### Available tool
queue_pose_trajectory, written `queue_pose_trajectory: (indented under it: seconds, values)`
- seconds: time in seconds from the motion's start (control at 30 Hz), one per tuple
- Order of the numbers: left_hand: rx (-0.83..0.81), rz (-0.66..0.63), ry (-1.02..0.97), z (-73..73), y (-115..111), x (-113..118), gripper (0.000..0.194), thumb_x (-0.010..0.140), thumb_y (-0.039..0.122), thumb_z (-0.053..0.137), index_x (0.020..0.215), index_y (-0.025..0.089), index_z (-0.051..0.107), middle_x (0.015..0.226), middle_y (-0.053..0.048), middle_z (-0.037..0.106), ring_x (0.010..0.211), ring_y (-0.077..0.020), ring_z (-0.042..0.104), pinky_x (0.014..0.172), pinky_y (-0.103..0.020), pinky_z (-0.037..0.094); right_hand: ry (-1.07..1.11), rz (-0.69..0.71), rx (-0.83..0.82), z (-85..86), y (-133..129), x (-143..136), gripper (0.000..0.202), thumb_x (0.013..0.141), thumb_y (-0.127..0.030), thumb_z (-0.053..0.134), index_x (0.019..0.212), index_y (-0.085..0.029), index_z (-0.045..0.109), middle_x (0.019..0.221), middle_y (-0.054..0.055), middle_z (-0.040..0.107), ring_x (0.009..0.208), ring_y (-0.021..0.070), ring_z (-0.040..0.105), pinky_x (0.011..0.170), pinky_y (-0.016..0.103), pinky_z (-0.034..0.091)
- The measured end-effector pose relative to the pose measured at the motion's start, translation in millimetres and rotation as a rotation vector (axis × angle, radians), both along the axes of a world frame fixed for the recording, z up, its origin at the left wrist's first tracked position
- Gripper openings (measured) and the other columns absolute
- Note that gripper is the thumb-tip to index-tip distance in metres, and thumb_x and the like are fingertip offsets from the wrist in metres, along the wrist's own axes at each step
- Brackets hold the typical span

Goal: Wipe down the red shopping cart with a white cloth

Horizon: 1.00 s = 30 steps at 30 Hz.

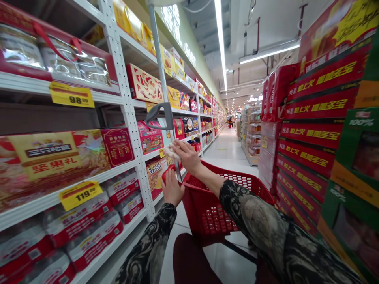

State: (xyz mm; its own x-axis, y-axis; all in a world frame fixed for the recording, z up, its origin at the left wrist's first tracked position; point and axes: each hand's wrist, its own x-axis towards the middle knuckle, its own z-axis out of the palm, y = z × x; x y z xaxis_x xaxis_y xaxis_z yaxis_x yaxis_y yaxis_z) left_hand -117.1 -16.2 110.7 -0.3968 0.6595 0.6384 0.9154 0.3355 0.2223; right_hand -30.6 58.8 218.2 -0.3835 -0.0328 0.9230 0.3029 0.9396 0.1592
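Observation:
My right hand (188, 156) presses a crumpled white cloth or tissue (169, 151) against a slim grey metal pole (160, 59). Its fingers are bent over the white wad. Just below, my left hand (172, 190) closes around a red part (167, 172) at the pole's lower end, beside the rim of a red shopping cart (204, 211). Part of that grip is hidden behind the hand. Above both hands, a grey loop-shaped handle (168, 116) sits on the pole.
White shelves (130, 106) with boxed goods and yellow price tags (81, 195) run along the left. Stacked red cartons (319, 102) and green boxes (352, 150) stand close on the right. A tiled aisle (223, 144) stretches ahead, past a display stand (251, 134).

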Motion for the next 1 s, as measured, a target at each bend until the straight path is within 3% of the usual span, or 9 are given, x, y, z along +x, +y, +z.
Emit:
queue_pose_trajectory:
  seconds: [0.1,0.2,0.3,0.47,0.57,0.73,0.8,0.9,1.0]
  values:
    - [0.019,0.023,0.025,10.4,-3.2,-7.5,0.072,0.073,0.025,0.047,0.138,0.005,0.024,0.146,-0.019,0.029,0.137,-0.0281,0.022,0.111,-0.051,0.014,-0.068,-0.041,0.055,39.8,-2.1,-13.5,0.034,0.094,-0.020,0.036,0.125,-0.015,0.051,0.136,0.005,0.042,0.125,0.0183,0.033,0.108,0.038,0.029]
    - [0.035,0.026,0.045,18.2,-4.1,-11.5,0.072,0.073,0.024,0.046,0.138,0.004,0.024,0.146,-0.019,0.028,0.137,-0.0284,0.022,0.111,-0.051,0.015,-0.243,-0.117,0.072,41.6,1.6,-16.6,0.031,0.094,-0.021,0.039,0.121,-0.012,0.051,0.137,0.007,0.041,0.124,0.0222,0.031,0.104,0.041,0.032]
    - [0.030,0.023,0.061,16.2,-4.3,-13.4,0.072,0.072,0.023,0.047,0.138,0.005,0.025,0.145,-0.020,0.030,0.136,-0.0286,0.023,0.111,-0.052,0.014,-0.386,-0.138,0.100,10.7,5.6,-12.1,0.028,0.092,-0.022,0.043,0.116,-0.014,0.054,0.130,0.009,0.046,0.119,0.0237,0.037,0.097,0.041,0.039]
    - [-0.038,0.023,0.005,-4.8,-6.8,-25.5,0.072,0.071,0.025,0.052,0.137,0.008,0.027,0.146,-0.018,0.030,0.137,-0.0284,0.022,0.111,-0.052,0.018,-0.543,-0.122,0.154,-54.8,6.8,-1.2,0.028,0.091,-0.023,0.045,0.115,-0.016,0.054,0.118,0.010,0.054,0.108,0.0219,0.045,0.092,0.038,0.042]
    - [-0.044,0.028,-0.026,-15.4,-9.3,-34.0,0.074,0.072,0.025,0.052,0.139,0.011,0.023,0.147,-0.017,0.027,0.137,-0.0280,0.020,0.110,-0.054,0.018,-0.538,-0.126,0.161,-63.2,3.2,-4.7,0.029,0.091,-0.024,0.044,0.118,-0.016,0.053,0.120,0.009,0.054,0.106,0.0217,0.045,0.090,0.036,0.042]
    - [-0.073,0.073,-0.047,-25.5,-14.2,-38.4,0.071,0.077,0.032,0.049,0.139,0.010,0.023,0.147,-0.017,0.026,0.138,-0.0283,0.019,0.110,-0.054,0.018,-0.368,-0.156,0.098,-41.2,-1.7,-24.6,0.037,0.094,-0.024,0.039,0.129,-0.012,0.042,0.136,0.009,0.041,0.118,0.0219,0.036,0.098,0.037,0.035]
    - [-0.102,0.090,-0.056,-32.5,-17.2,-38.4,0.071,0.076,0.031,0.048,0.139,0.009,0.023,0.147,-0.018,0.026,0.138,-0.0276,0.020,0.111,-0.053,0.018,-0.385,-0.169,0.086,-44.2,-1.6,-29.9,0.036,0.093,-0.023,0.040,0.127,-0.011,0.044,0.135,0.009,0.043,0.118,0.0235,0.036,0.098,0.038,0.035]
    - [-0.158,0.099,-0.085,-47.8,-23.4,-39.1,0.074,0.074,0.025,0.049,0.140,0.008,0.020,0.147,-0.019,0.025,0.137,-0.0270,0.021,0.110,-0.053,0.020,-0.452,-0.161,0.098,-71.5,-2.9,-30.5,0.029,0.091,-0.020,0.044,0.117,-0.011,0.053,0.127,0.008,0.050,0.113,0.0241,0.040,0.094,0.039,0.038]
    - [-0.199,0.098,-0.103,-63.7,-29.1,-40.5,0.075,0.073,0.022,0.051,0.140,0.008,0.020,0.147,-0.019,0.027,0.137,-0.0273,0.022,0.109,-0.053,0.021,-0.506,-0.145,0.102,-115.1,-6.6,-24.8,0.026,0.090,-0.021,0.047,0.112,-0.014,0.056,0.121,0.009,0.053,0.108,0.0231,0.044,0.088,0.036,0.042]
